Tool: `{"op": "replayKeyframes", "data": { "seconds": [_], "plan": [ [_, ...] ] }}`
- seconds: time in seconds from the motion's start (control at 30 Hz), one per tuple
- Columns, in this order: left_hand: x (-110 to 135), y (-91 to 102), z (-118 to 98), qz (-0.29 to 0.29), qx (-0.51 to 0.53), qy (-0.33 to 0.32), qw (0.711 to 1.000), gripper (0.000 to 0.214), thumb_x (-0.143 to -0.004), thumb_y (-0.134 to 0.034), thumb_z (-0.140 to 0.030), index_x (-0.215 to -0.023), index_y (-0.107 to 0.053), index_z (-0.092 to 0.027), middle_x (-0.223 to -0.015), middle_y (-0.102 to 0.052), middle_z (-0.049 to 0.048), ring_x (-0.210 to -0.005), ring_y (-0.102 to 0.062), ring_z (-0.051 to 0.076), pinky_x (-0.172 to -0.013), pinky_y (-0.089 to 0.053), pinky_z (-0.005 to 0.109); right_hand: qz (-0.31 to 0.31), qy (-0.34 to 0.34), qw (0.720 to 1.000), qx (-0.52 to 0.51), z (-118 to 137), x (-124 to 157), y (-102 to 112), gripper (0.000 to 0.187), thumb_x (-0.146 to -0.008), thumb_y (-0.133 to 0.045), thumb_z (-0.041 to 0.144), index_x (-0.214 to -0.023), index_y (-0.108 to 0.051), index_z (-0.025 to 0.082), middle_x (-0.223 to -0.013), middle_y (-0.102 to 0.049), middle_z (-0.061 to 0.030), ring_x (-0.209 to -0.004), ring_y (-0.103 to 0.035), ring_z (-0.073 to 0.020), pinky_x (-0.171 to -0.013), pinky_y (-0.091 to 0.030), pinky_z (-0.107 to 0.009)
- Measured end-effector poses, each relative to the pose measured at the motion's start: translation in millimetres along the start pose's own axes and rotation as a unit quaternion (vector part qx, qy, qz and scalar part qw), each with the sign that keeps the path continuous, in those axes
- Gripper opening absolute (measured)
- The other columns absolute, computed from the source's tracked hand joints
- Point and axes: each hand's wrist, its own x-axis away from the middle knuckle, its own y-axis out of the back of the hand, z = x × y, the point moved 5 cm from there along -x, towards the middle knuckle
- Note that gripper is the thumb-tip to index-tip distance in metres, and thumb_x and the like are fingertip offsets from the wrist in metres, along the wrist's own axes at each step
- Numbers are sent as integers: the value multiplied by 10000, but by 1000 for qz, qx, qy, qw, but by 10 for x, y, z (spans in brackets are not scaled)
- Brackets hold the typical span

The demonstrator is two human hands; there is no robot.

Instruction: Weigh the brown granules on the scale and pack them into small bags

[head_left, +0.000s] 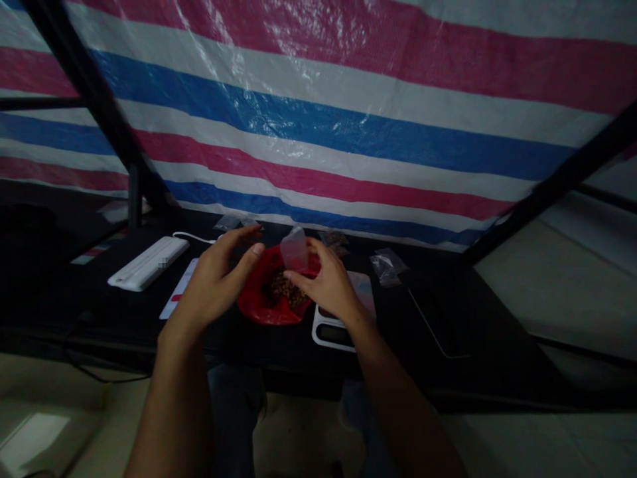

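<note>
the right hand [331, 289] pinches a clear plastic bag [293, 249] upright above brown granules [284, 289] in a red dish [253, 302], while the left hand [213, 282] hovers open beside it, its fingers [239, 249] gripping nothing.

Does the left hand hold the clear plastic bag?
No, the left hand is open and empty, while the right hand holds the clear plastic bag.

The left forearm [174, 411] and right forearm [403, 411] reach forward and inward. The left hand [213, 282] is raised, its fingers loosely spread and curved. The right hand [326, 285] angles downward, thumb and fingers parted.
</note>
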Motion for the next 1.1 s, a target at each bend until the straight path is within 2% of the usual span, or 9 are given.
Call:
{"op": "replayKeyframes", "data": {
  "seconds": [0.13,0.23,0.37,0.47,0.57,0.63,0.8,0.97,1.1],
  "plan": [
    [-17,-14,52,13,-12,3,1000,588,-944,-527,-586,-1358,-606,-175,-1374,-653,121,-1203,-631,307,-1053,-502,460,-76,-52,990,108,-281,-55,562,419,-864,-725,391,-1216,-663,171,-1222,-693,-150,-1127,-639,-297,-1019,-479,-461],
    [-39,-58,90,37,-19,-4,999,581,-952,-507,-574,-1348,-613,-162,-1371,-655,134,-1217,-627,311,-1059,-494,462,-66,-137,958,243,-589,-9,948,384,-873,-696,351,-1196,-696,145,-1192,-688,-190,-1139,-629,-353,-1017,-465,-508],
    [2,-215,158,152,-17,12,988,463,-933,-529,-539,-1201,-703,-204,-1224,-740,104,-1077,-701,285,-959,-545,407,-111,-247,898,346,-862,106,1232,794,-826,-751,474,-1431,-517,15,-1368,-544,-341,-1270,-532,-474,-1017,-439,-591],
    [126,-373,244,274,-32,64,959,328,-815,-678,-457,-1063,-758,-258,-1084,-790,57,-959,-741,274,-856,-571,358,-121,-178,918,333,-892,35,1163,677,-883,-690,444,-1408,-550,40,-1385,-556,-307,-1306,-515,-433,-1058,-421,-585],
    [230,-442,304,329,-63,114,935,250,-743,-693,-355,-961,-783,-270,-1014,-804,52,-896,-752,282,-743,-562,337,-25,-47,969,239,-922,-117,912,351,-914,-639,268,-1245,-688,163,-1267,-684,-164,-1241,-588,-307,-1093,-429,-509],
    [259,-436,294,343,-93,122,927,222,-774,-626,-334,-907,-789,-263,-952,-805,64,-840,-752,282,-698,-539,336,36,-11,981,192,-1000,-180,770,324,-896,-633,174,-1209,-713,205,-1249,-709,-112,-1216,-612,-263,-1090,-442,-483],
    [232,-328,182,327,-126,100,931,361,-903,-462,-421,-822,-772,-253,-842,-784,82,-747,-730,275,-666,-501,346,105,-51,973,201,-1262,-204,618,446,-846,-673,86,-1259,-713,248,-1297,-704,-99,-1224,-627,-264,-1071,-457,-467],
    [136,-270,126,238,-119,60,962,445,-953,-417,-511,-911,-771,-245,-903,-788,94,-806,-740,290,-723,-521,366,114,-115,946,281,-1313,-185,647,231,-866,-708,179,-1057,-804,265,-1110,-777,-88,-1080,-691,-267,-969,-504,-404],
    [83,-320,86,209,-87,33,973,410,-958,-459,-499,-1058,-762,-242,-1021,-791,76,-903,-744,296,-796,-540,367,101,-109,930,336,-1228,-205,657,159,-897,-699,249,-1007,-814,245,-1076,-787,-98,-1058,-697,-276,-966,-491,-402]
  ]
}}
